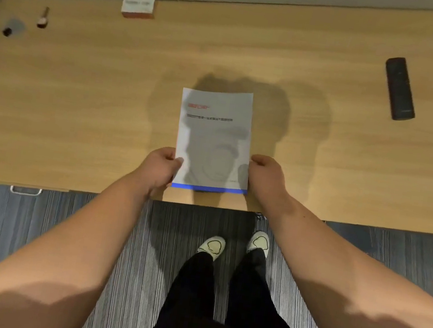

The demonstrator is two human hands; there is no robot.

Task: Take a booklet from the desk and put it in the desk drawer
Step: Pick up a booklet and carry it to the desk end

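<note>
Pickup step: left hand (160,168) and right hand (264,176) each pinch a side edge of the booklet (214,141), which sits between them at the worktop (78,104) near edge. Probably just lifting; next needs one hand freed for the drawer handle (26,190), down-left of the left hand, drawer looks closed.

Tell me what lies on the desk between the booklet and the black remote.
Nothing: in the head view, only bare wood desk separates the booklet from the black remote.
</note>
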